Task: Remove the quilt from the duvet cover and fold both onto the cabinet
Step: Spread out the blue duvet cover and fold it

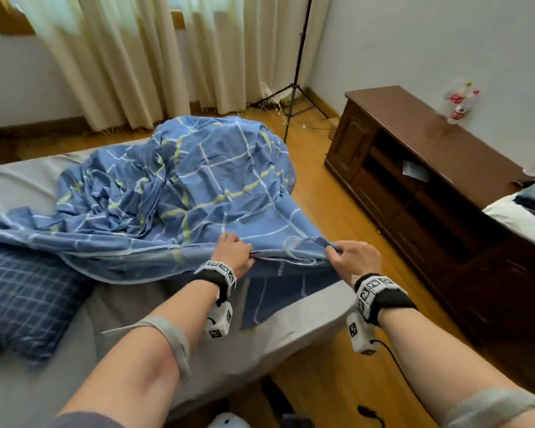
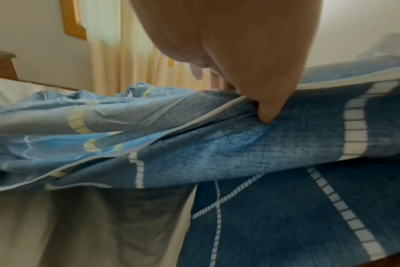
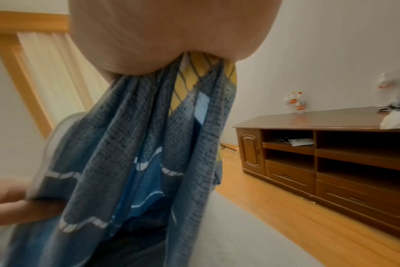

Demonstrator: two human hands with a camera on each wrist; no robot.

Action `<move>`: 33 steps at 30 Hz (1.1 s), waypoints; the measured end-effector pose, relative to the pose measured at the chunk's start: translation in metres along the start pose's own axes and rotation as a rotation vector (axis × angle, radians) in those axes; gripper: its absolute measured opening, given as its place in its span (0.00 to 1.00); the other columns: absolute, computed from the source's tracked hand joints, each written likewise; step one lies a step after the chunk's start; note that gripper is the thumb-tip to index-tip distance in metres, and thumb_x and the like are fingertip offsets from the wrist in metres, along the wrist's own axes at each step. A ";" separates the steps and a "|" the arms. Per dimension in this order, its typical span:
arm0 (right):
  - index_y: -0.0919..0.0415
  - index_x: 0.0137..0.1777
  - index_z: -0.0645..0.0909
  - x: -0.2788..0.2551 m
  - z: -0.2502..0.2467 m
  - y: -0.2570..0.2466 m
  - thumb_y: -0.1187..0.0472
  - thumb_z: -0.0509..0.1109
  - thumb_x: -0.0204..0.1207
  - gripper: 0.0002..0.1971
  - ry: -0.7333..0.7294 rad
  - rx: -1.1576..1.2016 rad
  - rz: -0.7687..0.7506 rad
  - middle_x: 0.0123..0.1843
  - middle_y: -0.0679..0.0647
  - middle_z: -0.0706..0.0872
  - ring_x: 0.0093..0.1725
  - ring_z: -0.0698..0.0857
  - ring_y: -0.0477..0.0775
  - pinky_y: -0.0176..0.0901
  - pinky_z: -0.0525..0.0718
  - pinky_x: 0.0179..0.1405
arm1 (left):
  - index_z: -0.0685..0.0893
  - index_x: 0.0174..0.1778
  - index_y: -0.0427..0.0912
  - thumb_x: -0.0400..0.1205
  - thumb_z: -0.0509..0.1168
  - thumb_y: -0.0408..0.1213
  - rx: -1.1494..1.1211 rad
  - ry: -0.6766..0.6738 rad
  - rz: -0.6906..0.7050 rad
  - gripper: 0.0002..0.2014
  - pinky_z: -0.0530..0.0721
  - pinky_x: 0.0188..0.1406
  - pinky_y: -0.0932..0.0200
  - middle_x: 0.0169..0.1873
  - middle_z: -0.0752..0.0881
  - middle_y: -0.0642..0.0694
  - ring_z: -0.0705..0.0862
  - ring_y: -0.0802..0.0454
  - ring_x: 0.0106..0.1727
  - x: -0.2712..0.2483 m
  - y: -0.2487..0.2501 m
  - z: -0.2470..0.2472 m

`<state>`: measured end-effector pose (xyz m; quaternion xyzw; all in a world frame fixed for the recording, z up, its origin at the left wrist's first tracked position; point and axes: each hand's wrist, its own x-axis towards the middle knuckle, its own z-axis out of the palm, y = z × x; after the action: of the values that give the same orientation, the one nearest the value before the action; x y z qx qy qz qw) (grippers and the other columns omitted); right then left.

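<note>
I am gripping the near hem of the blue checked duvet cover [image 1: 179,193] with both hands at the foot of the bed [image 1: 130,329]. My left hand [image 1: 233,256], at about 6 o'clock in the head view, is curling its fingers over the white-piped edge, the thumb [image 2: 266,110] pressing into the cloth from below, so that grip is clamped on the fabric. My right hand [image 1: 357,259], just toward 5 o'clock, is bunching a gathered fistful of the same hem; in the right wrist view the cloth is hanging straight down out of that closed grip.

I am holding the hem at two points, slightly apart, most likely to stretch the edge taut and square it for a fold. The rest of the cover is lying crumpled and puffed up toward 12 o'clock across the grey mattress, with one flap draping over the bed's corner toward the floor [image 1: 337,211].

I cannot see any quilt inside the cover. A white bundle [image 1: 519,217] is sitting on the wooden cabinet [image 1: 414,125] at 3 o'clock, perhaps the quilt, though I cannot confirm that. Plastic bottles [image 1: 459,103] are standing at the cabinet's far end, toward 2 o'clock. A dark checked pillow [image 1: 28,301] is lying at 9 o'clock, partly under the cover's edge.
</note>
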<state>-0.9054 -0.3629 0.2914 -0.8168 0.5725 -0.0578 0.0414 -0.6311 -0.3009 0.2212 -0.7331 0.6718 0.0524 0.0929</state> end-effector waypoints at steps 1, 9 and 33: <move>0.54 0.34 0.81 -0.006 -0.004 0.013 0.44 0.60 0.82 0.20 0.021 -0.013 0.030 0.32 0.52 0.84 0.33 0.78 0.56 0.41 0.67 0.26 | 0.84 0.60 0.47 0.81 0.62 0.51 0.006 -0.012 -0.002 0.16 0.70 0.69 0.50 0.56 0.87 0.45 0.79 0.43 0.65 -0.004 0.003 -0.002; 0.53 0.44 0.82 -0.036 0.000 0.045 0.44 0.60 0.78 0.15 0.030 0.067 0.207 0.43 0.55 0.87 0.43 0.82 0.60 0.44 0.74 0.37 | 0.84 0.59 0.37 0.85 0.58 0.47 -0.251 -0.190 -0.267 0.18 0.81 0.58 0.47 0.60 0.86 0.35 0.84 0.36 0.62 -0.076 0.049 -0.008; 0.50 0.52 0.76 -0.087 -0.042 -0.099 0.65 0.65 0.69 0.13 0.061 0.331 -0.211 0.46 0.59 0.87 0.45 0.85 0.68 0.49 0.76 0.40 | 0.84 0.63 0.46 0.83 0.59 0.48 -0.088 -0.115 -0.478 0.18 0.78 0.64 0.48 0.61 0.88 0.44 0.84 0.41 0.64 -0.209 -0.025 -0.003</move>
<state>-0.8489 -0.2478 0.3417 -0.8523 0.4672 -0.1797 0.1513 -0.6260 -0.0963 0.2682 -0.8703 0.4698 0.0997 0.1089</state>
